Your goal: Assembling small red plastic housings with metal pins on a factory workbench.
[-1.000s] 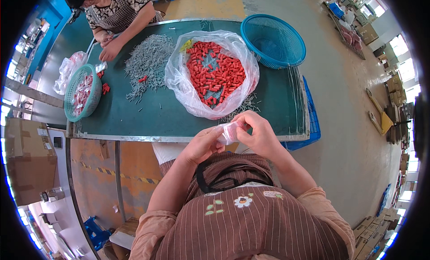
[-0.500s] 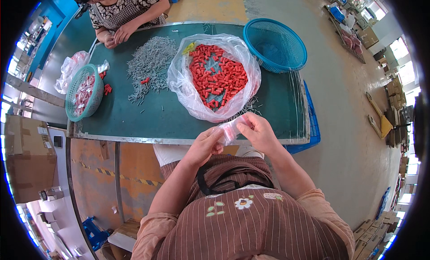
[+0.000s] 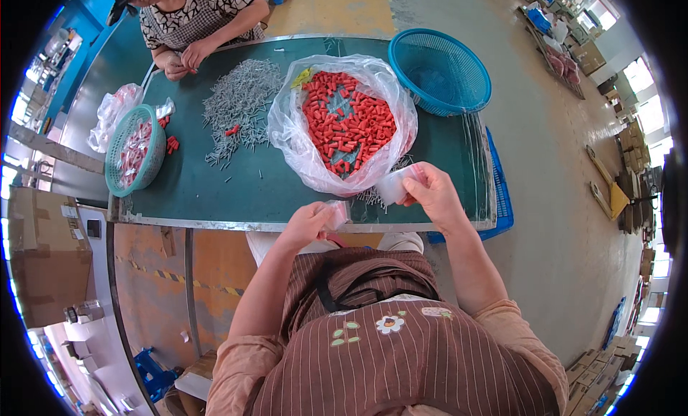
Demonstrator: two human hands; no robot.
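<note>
My left hand (image 3: 307, 225) is closed on a small clear plastic bag (image 3: 337, 214) above the near table edge. In my right hand (image 3: 436, 195), pinched between thumb and fingers, is another small clear plastic bag (image 3: 391, 187) with a reddish strip along one side. The hands are apart. Just beyond them lies a large clear plastic bag (image 3: 287, 122), its mouth rolled open around many short red plastic tubes (image 3: 349, 122). A heap of small grey metal screw-like pieces (image 3: 242, 101) lies to its left, with one red tube on it.
A blue basket (image 3: 469, 104) stands at the far right corner of the green table (image 3: 193, 194). On the left, a light-green basket (image 3: 155, 154) holds filled small bags. Another person (image 3: 204, 22) works at the far left. A blue crate (image 3: 502, 194) is beside the table's right end.
My hands were together on one crumpled bag. They have separated, the right moving right and the left slightly left, each now with a small bag.
</note>
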